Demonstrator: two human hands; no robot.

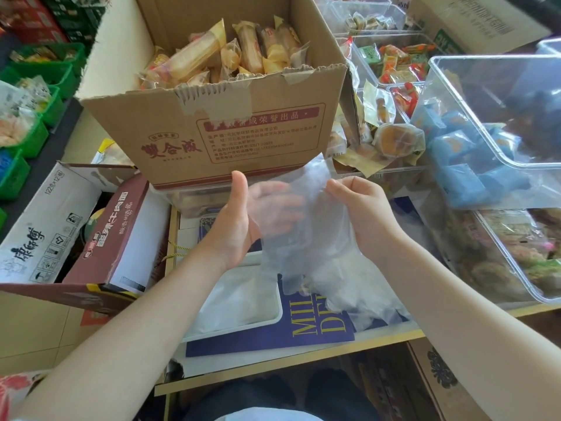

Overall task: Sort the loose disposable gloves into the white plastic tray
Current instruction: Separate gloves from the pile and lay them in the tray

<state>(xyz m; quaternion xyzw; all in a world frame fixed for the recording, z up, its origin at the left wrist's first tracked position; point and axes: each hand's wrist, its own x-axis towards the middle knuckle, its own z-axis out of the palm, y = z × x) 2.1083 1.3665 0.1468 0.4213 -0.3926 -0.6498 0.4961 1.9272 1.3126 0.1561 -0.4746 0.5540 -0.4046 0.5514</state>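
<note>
A clear disposable glove (306, 208) hangs upright between my hands at the middle of the view. My left hand (239, 220) holds its left side, thumb up in front and fingers showing through the film behind. My right hand (358, 205) pinches its upper right edge. Below, the white plastic tray (274, 317) lies on a dark blue book, with clear gloves (236, 293) lying flat inside it. A loose heap of clear gloves (352, 287) lies to the tray's right, under the held glove.
A cardboard box of wrapped cakes (230, 129) stands just behind my hands. Clear plastic bins of snacks (491, 153) fill the right side. A noodle carton (73, 226) sits at the left, green crates (30, 95) beyond it. The table's front edge (303, 357) runs below the book.
</note>
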